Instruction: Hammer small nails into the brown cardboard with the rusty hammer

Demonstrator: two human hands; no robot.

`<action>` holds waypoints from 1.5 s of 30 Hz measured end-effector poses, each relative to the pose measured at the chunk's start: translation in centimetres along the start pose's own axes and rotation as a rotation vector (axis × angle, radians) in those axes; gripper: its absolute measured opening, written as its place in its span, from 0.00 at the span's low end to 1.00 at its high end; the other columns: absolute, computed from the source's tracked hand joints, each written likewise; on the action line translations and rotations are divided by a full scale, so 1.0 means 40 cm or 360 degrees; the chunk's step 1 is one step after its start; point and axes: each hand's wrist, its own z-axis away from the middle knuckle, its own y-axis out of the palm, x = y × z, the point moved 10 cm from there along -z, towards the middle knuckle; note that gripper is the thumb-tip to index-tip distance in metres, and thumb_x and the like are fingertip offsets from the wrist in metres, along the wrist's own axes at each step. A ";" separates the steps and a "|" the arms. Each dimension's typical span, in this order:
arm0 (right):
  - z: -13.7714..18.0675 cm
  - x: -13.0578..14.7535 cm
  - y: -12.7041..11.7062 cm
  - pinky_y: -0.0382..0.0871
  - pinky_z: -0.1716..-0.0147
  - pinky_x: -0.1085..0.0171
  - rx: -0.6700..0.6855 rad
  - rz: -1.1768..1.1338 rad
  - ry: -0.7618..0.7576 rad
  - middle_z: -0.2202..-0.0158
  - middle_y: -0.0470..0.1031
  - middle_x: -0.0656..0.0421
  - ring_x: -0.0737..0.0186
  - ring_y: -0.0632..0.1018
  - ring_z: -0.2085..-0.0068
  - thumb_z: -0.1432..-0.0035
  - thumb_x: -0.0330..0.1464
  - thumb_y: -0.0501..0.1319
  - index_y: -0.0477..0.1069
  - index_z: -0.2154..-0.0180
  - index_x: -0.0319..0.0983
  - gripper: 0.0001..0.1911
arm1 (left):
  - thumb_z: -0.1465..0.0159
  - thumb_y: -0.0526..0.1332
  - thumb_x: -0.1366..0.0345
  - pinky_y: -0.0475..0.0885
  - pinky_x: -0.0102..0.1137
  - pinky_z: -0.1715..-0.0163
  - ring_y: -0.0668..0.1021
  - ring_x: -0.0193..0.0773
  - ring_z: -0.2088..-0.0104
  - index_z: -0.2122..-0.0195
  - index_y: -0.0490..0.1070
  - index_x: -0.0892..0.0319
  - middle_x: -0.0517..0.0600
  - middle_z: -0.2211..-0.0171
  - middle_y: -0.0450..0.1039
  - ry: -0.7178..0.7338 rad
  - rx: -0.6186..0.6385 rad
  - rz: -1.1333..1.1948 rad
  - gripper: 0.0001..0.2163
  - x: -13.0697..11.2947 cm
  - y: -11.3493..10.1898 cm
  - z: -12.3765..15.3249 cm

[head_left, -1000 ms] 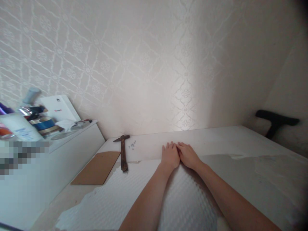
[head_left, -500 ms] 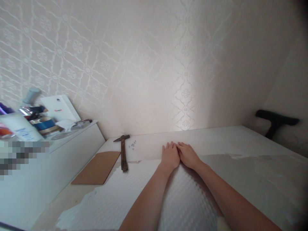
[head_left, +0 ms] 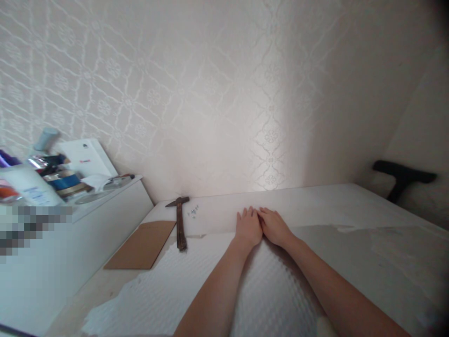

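My left hand (head_left: 249, 226) lies palm down on the white board surface (head_left: 217, 213), its fingers stretched toward the wall. Beside it, touching at the thumb side, my right hand (head_left: 275, 227) rests the same way. Neither hand holds anything that I can see. White bubble-textured wrap (head_left: 270, 290) spreads under my forearms. To the left of my hands lies a hammer (head_left: 180, 224) with a wooden handle and a dark metal head. Several small nails (head_left: 193, 211) are scattered right of its head. A brown cardboard sheet (head_left: 140, 245) lies flat left of the handle.
A white cabinet (head_left: 115, 224) at left carries bottles, a roll of tape (head_left: 66, 182) and a white box (head_left: 87, 157). Patterned wallpaper (head_left: 210, 93) covers the wall behind the board. A black T-shaped object (head_left: 403, 175) stands at the right.
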 end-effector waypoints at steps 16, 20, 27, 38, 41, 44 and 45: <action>0.002 0.002 -0.005 0.52 0.40 0.50 -0.0016 -0.0011 -0.0001 0.38 0.62 0.45 0.52 0.62 0.38 0.36 0.27 0.45 0.63 0.41 0.34 0.24 | 0.32 0.41 0.68 0.53 0.47 0.38 0.56 0.48 0.35 0.36 0.54 0.66 0.58 0.34 0.50 -0.0005 -0.0021 0.0005 0.24 0.001 -0.005 0.002; 0.005 0.006 -0.010 0.52 0.40 0.50 -0.0007 -0.0013 -0.0008 0.38 0.62 0.45 0.52 0.62 0.37 0.36 0.28 0.45 0.63 0.41 0.34 0.24 | 0.32 0.41 0.68 0.53 0.47 0.38 0.55 0.48 0.35 0.36 0.54 0.67 0.58 0.34 0.49 -0.0010 0.0009 0.0000 0.24 0.002 -0.001 0.001; 0.004 0.006 -0.010 0.52 0.40 0.49 -0.0025 -0.0012 -0.0001 0.38 0.62 0.45 0.51 0.62 0.38 0.36 0.27 0.45 0.63 0.41 0.33 0.24 | 0.32 0.41 0.68 0.53 0.48 0.38 0.56 0.49 0.35 0.36 0.54 0.68 0.58 0.34 0.50 -0.0004 -0.0016 0.0025 0.24 0.000 -0.005 0.003; 0.003 0.003 -0.006 0.51 0.39 0.49 -0.0010 -0.0011 0.0005 0.38 0.62 0.45 0.51 0.61 0.37 0.36 0.27 0.45 0.62 0.40 0.32 0.24 | 0.32 0.41 0.68 0.53 0.47 0.38 0.55 0.48 0.35 0.36 0.54 0.66 0.58 0.34 0.50 0.0002 -0.0001 -0.0004 0.23 -0.001 -0.004 0.003; 0.002 0.003 -0.006 0.52 0.39 0.49 -0.0003 -0.0014 0.0004 0.38 0.62 0.45 0.51 0.61 0.37 0.36 0.27 0.46 0.62 0.40 0.32 0.24 | 0.32 0.41 0.68 0.52 0.47 0.37 0.55 0.48 0.34 0.36 0.54 0.66 0.58 0.34 0.49 -0.0014 0.0021 -0.0004 0.23 0.001 -0.001 0.002; 0.002 0.003 -0.006 0.52 0.40 0.50 0.0000 -0.0011 0.0001 0.38 0.62 0.45 0.52 0.62 0.37 0.36 0.27 0.46 0.63 0.41 0.33 0.24 | 0.32 0.41 0.68 0.52 0.47 0.37 0.55 0.48 0.35 0.36 0.54 0.66 0.57 0.34 0.50 -0.0010 -0.0005 0.0011 0.23 0.001 -0.003 0.001; 0.002 0.002 -0.006 0.52 0.40 0.50 -0.0002 -0.0010 0.0001 0.38 0.62 0.45 0.52 0.62 0.37 0.36 0.27 0.46 0.63 0.41 0.33 0.24 | 0.32 0.41 0.68 0.52 0.47 0.37 0.55 0.49 0.35 0.36 0.54 0.66 0.57 0.34 0.51 -0.0007 -0.0016 0.0012 0.23 0.001 -0.003 0.001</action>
